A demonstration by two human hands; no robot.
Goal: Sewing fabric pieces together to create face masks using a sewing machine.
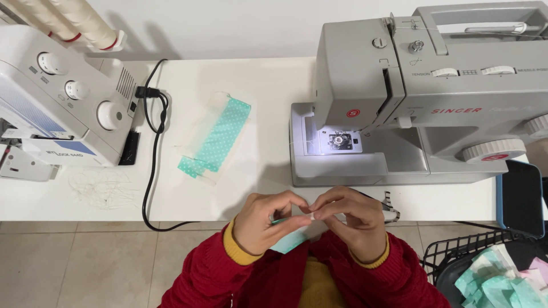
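Observation:
My left hand (264,221) and my right hand (349,219) meet at the table's front edge, fingertips pinching a small teal and white fabric piece (290,238) between them. Most of that piece is hidden by my fingers. A grey sewing machine (422,91) stands just beyond my hands, its needle plate (341,141) lit. Another folded teal dotted fabric strip (220,137) lies on the white table (268,85), left of the machine.
A white overlock machine (63,108) with thread cones sits at the far left, its black cable (153,165) hanging over the edge. Loose thread scraps (105,188) lie near it. A black wire basket (491,268) of fabric pieces stands at the lower right.

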